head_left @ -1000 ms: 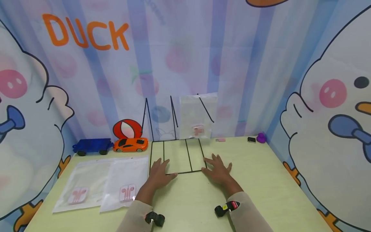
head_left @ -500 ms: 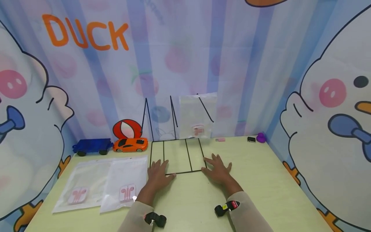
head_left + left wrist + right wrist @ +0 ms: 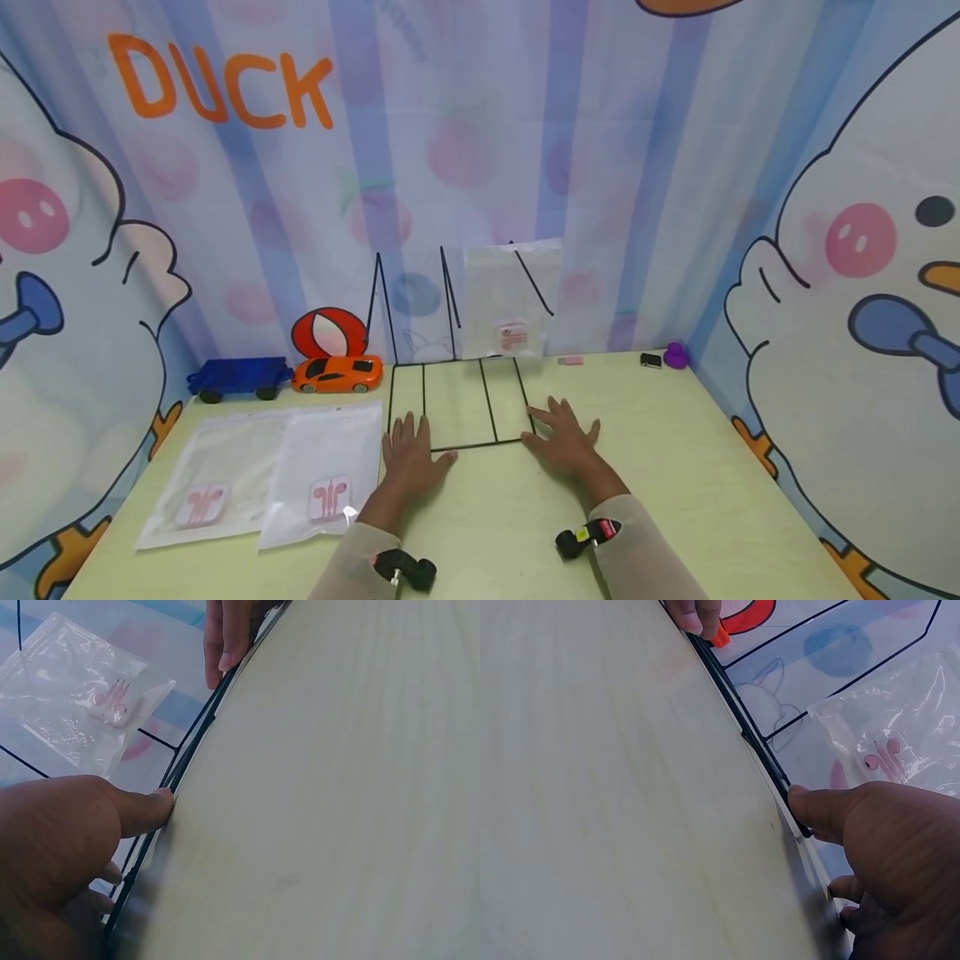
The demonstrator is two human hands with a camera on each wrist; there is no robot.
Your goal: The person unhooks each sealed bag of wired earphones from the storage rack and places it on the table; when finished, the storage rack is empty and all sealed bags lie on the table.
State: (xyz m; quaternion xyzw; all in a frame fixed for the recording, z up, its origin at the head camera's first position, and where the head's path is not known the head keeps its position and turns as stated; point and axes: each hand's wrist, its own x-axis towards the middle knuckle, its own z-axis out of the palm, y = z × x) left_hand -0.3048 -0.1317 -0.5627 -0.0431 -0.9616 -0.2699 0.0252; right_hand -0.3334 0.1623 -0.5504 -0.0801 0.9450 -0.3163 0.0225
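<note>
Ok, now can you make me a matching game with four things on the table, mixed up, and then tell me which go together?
Things:
1. toy car
2. wire rack
3. toy wagon
4. two flat bags

Clues:
A. blue, the farthest left of these four at the back
B. lying so that one overlaps the other
C. orange, beside something blue
D. black, touched by the left hand and the right hand

Right pairs: 1-C, 2-D, 3-A, 4-B
</note>
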